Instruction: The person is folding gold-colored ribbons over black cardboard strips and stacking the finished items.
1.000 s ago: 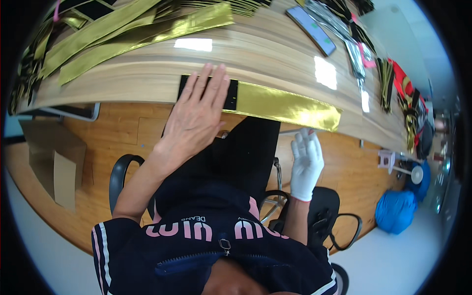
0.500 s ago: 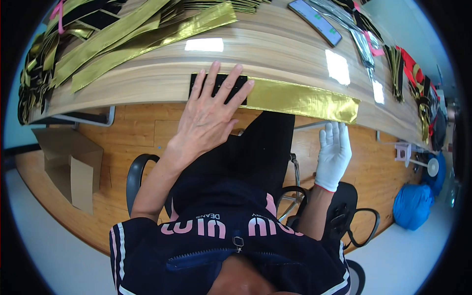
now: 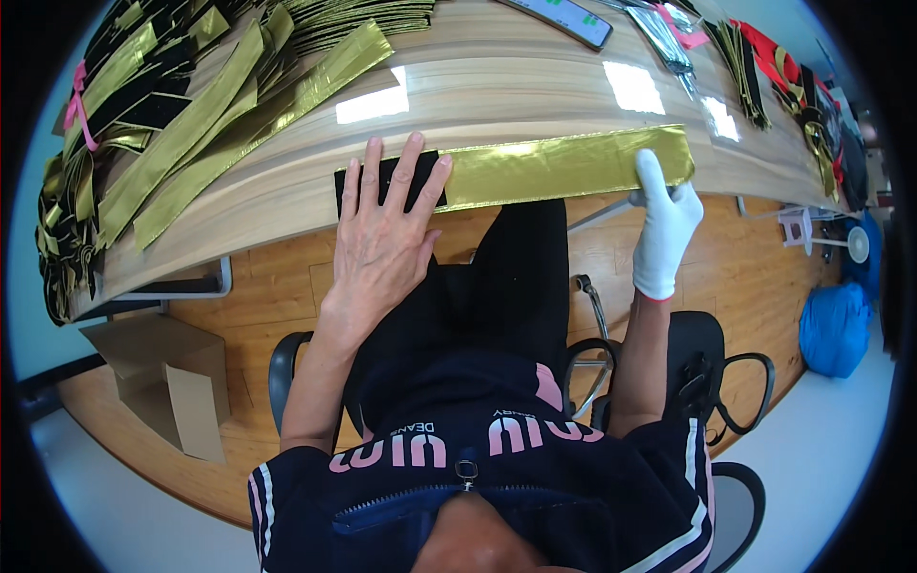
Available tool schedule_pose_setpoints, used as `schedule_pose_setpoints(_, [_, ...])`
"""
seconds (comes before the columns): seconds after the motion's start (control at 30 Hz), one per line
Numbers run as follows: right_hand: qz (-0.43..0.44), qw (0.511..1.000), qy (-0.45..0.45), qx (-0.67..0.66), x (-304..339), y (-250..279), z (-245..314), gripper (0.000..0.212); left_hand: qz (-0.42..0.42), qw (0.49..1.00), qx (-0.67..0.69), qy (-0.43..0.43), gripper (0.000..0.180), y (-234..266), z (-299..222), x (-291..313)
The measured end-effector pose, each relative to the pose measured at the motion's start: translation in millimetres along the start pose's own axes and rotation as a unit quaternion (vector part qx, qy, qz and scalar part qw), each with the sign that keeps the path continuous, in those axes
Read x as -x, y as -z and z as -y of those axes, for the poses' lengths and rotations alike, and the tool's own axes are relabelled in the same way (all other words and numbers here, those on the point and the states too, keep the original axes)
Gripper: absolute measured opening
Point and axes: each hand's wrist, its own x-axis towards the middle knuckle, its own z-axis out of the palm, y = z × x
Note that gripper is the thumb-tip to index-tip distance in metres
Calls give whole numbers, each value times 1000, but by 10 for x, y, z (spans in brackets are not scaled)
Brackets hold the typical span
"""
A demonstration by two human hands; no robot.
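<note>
A shiny gold strip (image 3: 544, 167) with a black end lies along the table's near edge. My bare left hand (image 3: 382, 234) rests flat on the black end, fingers spread. At the strip's right end, my right hand (image 3: 666, 229) wears a white glove. Its thumb presses on the gold surface from above, while the fingers are tucked under the table-edge side, mostly hidden. The strip looks flat and stretched between both hands.
More gold strips (image 3: 277, 115) lie in a loose pile at the left. A phone (image 3: 564, 21) sits at the far side, with silver strips (image 3: 664, 43) beside it. Below stand an open cardboard box (image 3: 167, 382), black chairs and a blue bag (image 3: 834, 329).
My right hand has come up from below the strip's right end and now grips it, thumb on top. That end has swung upward. My view has also shifted.
</note>
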Motion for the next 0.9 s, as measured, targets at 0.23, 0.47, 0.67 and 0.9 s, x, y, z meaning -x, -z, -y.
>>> schedule_pose_setpoints(0.23, [-19,969,203,136,147,-345,86,31,7,1000,12,-10,92,23,-1,6])
schedule_pose_setpoints(0.47, [106,888,383,233,427,-697,225,65,17,999,24,-29,82,0,30,-30])
schedule_pose_setpoints(0.67, [180,850,389,307,554,-826,135,69,13,999,22,-47,70,-9,29,-29])
schedule_pose_setpoints(0.9, [192,825,434,307,598,-811,329,64,-11,999,20,-37,74,-23,11,-17])
